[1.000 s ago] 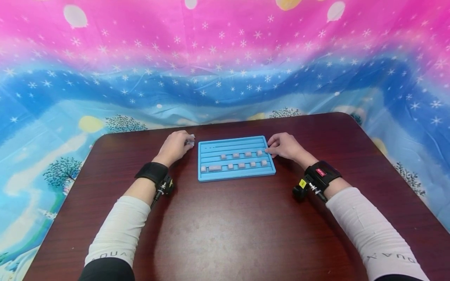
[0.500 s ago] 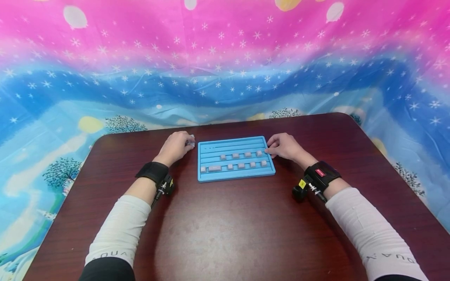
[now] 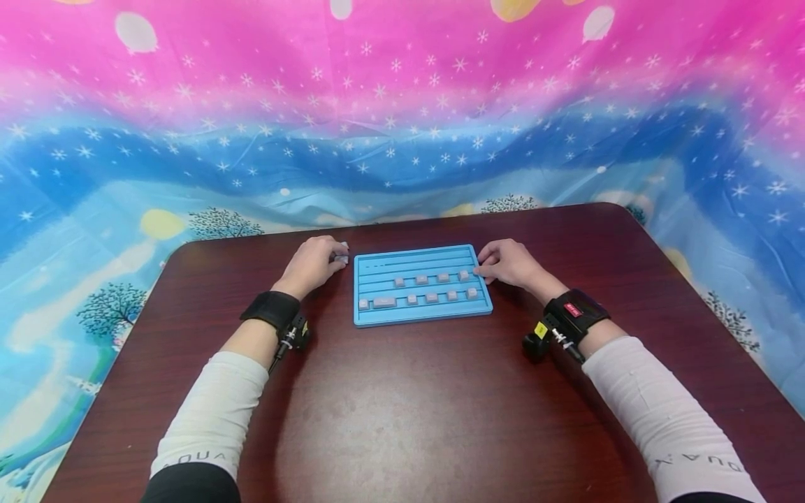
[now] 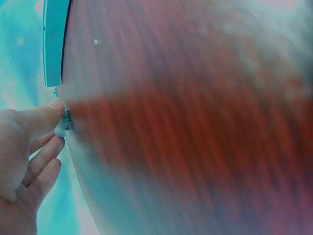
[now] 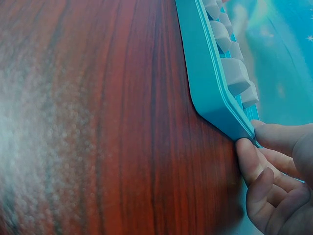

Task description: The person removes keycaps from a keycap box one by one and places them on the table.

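Note:
A shallow light-blue tray (image 3: 421, 320) with ridged rows lies flat on the table. Pale grey keycaps stand along two of its rows, among them a long keycap (image 3: 385, 302) at the lower left. Just off the tray's left side, my left hand (image 3: 309, 265) pinches a small whitish keycap-like piece (image 4: 60, 129) between thumb and fingers; the fingers partly cover it, and how many pieces are there I cannot tell. My right hand (image 3: 511, 261) grips the tray's right edge, its thumb on the rim and the other fingers against the side wall.
The dark red-brown wooden table (image 3: 402, 412) stretches in front of the tray. Behind it hangs a pink and blue snowflake-patterned cloth (image 3: 402, 133), close to the table's far edge. Each wrist wears a black strap (image 3: 272, 307) with a small camera.

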The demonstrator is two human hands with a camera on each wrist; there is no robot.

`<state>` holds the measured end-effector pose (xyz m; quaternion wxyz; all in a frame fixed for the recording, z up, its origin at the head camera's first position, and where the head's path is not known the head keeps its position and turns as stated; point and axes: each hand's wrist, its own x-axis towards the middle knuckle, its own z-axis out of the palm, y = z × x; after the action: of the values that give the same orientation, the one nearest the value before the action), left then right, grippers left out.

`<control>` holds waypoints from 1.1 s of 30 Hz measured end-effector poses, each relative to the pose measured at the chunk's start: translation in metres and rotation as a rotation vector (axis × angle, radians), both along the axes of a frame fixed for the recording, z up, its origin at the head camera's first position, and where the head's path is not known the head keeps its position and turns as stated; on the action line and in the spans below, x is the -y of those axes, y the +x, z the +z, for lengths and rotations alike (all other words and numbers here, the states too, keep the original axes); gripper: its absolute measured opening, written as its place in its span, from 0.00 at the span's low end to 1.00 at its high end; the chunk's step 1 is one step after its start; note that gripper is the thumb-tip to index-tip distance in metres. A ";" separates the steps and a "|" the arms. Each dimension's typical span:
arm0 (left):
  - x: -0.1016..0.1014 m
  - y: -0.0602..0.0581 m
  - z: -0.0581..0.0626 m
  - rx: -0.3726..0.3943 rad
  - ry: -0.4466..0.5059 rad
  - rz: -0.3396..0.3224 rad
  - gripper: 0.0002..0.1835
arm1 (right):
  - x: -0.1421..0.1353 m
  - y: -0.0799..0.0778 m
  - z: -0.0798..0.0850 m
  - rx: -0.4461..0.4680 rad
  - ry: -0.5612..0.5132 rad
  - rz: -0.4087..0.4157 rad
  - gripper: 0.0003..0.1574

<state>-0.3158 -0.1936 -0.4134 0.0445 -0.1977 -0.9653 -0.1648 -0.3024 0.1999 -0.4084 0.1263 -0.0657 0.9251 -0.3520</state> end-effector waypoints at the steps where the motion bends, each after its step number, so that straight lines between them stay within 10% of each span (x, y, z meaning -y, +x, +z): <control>1: 0.001 0.000 0.000 -0.002 0.004 -0.002 0.12 | 0.000 0.000 0.000 0.001 0.000 -0.001 0.19; 33: -0.019 0.016 0.021 -0.029 0.032 -0.082 0.15 | -0.001 -0.002 0.000 0.010 -0.004 -0.003 0.20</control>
<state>-0.2996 -0.1744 -0.3921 0.0550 -0.2389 -0.9528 -0.1788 -0.3040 0.2008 -0.4089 0.1305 -0.0629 0.9237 -0.3546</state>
